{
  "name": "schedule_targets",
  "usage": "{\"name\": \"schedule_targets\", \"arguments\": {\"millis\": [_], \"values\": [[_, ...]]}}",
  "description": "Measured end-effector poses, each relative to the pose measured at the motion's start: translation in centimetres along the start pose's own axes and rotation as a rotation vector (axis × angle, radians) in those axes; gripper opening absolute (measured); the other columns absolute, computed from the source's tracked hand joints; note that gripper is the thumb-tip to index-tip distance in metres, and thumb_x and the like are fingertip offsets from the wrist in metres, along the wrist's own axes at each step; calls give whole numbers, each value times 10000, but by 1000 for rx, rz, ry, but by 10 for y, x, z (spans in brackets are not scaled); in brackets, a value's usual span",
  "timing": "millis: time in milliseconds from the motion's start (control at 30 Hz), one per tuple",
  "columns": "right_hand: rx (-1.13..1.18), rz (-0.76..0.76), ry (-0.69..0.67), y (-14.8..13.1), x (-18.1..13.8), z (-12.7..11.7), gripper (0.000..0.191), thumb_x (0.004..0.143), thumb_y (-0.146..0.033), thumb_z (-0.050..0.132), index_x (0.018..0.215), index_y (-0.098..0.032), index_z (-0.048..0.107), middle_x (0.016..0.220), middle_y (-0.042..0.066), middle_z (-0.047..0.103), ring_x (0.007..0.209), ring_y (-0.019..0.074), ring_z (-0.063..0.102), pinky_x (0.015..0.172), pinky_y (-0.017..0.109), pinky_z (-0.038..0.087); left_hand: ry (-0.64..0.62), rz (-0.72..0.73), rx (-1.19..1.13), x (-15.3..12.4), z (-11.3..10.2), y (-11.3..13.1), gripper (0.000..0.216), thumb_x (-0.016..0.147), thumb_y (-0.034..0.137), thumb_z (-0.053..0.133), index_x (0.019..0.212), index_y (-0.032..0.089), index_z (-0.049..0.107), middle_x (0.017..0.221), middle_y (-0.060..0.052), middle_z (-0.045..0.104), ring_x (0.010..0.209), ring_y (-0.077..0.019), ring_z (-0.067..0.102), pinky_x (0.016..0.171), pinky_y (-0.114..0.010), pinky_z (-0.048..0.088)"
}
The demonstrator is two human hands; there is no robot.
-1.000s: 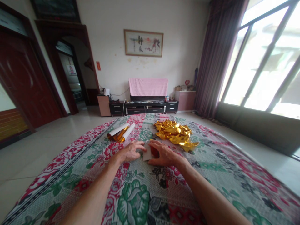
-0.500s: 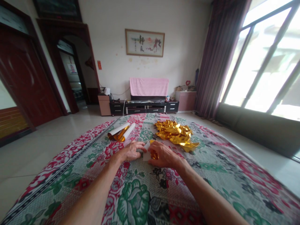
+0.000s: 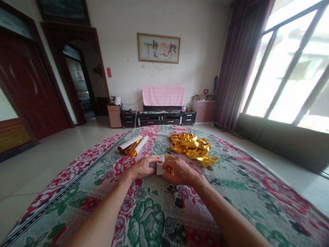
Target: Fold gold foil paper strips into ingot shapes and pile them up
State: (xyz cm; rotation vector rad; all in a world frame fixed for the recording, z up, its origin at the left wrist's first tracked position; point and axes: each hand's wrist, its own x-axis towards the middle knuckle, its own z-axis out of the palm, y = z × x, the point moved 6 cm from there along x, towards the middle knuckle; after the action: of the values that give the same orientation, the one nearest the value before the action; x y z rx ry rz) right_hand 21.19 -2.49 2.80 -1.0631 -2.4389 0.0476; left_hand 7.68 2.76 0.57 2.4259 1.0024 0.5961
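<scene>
Between my hands, low over the patterned tablecloth [image 3: 146, 219], is a small sheet of gold foil paper [image 3: 160, 168] with its white back showing on the left and gold on the right. The fingers of my right hand [image 3: 178, 169] are curled around its right part. My left hand [image 3: 144, 167] has its fingertips at the paper's upper left edge, thumb bent below them. Beyond my right hand lies a pile of folded gold foil pieces [image 3: 191, 145]. Rolled sheets of gold foil paper [image 3: 133, 144], white on one side, rest beyond my left hand.
The cloth covers a round table. Past its far edge stand a low black TV cabinet [image 3: 160, 118] and a screen under a pink towel [image 3: 163, 96]. A purple curtain [image 3: 239, 68] and large window are on the right, a dark red door [image 3: 28, 75] on the left.
My left fingers have shifted slightly along the paper's edge. My right hand keeps its grip, and the pile and rolled sheets stay in place.
</scene>
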Motion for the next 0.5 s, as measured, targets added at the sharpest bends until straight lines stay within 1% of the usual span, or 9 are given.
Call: {"name": "schedule_targets", "arguments": {"millis": [167,267,333,400,500], "values": [[5,-3,11,1,-1,0,141,720,-289,562,816,-192,599,794,5,573,724,107,503,644,225,355,26,45,21,2,2,3,337,651,133,544,926,243,706,1202,-4,593,1152,-179,486,1028,-301,315],[3,2,-17,1,-1,0,112,732,-289,564,762,-186,596,729,-3,583,677,102,502,638,225,353,2,96,28,2,3,9,264,685,147,534,851,236,719,1111,9,645,1073,-162,536,987,-276,354],[8,8,-24,1,-1,-1,108,766,-268,533,756,-184,600,700,-5,590,649,99,502,632,224,353,-18,129,28,2,3,12,243,709,158,525,832,239,719,1062,19,665,1033,-150,556,963,-268,371],[18,30,7,3,0,-3,116,785,-216,498,782,-182,609,700,-2,597,641,99,511,625,219,356,-21,137,32,2,3,13,233,717,166,528,827,246,717,1050,26,668,1018,-146,562,952,-268,380],[35,75,90,9,3,-5,141,765,-138,488,814,-177,614,739,14,599,671,110,533,634,214,379,-15,124,59,3,3,10,225,708,172,544,829,253,715,1067,29,662,1020,-150,561,951,-280,383]]}}
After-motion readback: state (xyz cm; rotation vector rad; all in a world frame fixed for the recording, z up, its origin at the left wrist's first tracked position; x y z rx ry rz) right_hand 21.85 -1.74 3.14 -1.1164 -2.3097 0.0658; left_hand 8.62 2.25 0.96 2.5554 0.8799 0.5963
